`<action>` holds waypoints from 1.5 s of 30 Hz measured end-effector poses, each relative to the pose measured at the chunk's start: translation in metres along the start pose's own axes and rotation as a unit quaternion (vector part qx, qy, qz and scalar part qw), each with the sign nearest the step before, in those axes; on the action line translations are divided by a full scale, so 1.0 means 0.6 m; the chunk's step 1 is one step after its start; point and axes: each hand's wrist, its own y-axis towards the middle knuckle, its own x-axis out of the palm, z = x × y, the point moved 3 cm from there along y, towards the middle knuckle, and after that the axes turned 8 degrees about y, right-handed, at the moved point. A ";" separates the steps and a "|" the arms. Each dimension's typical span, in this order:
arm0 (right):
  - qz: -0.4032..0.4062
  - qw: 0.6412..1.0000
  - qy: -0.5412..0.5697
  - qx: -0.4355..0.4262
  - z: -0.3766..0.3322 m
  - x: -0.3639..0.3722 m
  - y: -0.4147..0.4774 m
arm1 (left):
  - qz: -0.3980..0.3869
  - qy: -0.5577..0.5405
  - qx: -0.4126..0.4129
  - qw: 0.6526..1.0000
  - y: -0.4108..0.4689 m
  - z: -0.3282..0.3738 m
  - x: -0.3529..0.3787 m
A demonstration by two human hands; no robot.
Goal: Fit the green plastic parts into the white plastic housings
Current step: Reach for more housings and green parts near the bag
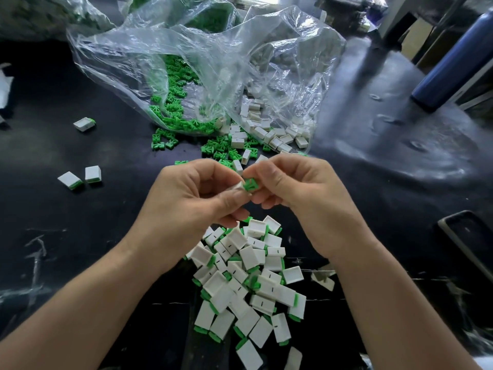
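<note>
My left hand (194, 194) pinches a white housing (238, 186) at the middle of the view. My right hand (298, 188) pinches a green part (250, 183) whose end meets the housing's open end. Just beyond the hands lie loose green parts (213, 150) and empty white housings (277, 137), spilling from a clear plastic bag (202, 57). Below the hands sits a heap of fitted pieces (248, 284), white with green ends.
The black table (373, 182) carries three fitted pieces at the left: two (80, 177) side by side and one (84, 123) farther back. A blue bottle (453, 62) stands at the far right. A dark tray edge (469, 241) shows at right.
</note>
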 end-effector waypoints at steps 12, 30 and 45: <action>-0.150 0.962 0.135 0.185 0.016 0.029 -0.005 | 0.041 -0.007 0.083 0.996 -0.005 0.013 -0.007; -0.128 0.969 0.130 0.168 0.025 0.041 -0.007 | -0.022 -0.029 0.126 0.991 -0.005 0.018 0.004; -0.017 0.979 0.167 0.114 0.030 0.055 -0.004 | -0.012 -0.105 0.125 0.987 -0.010 0.017 0.015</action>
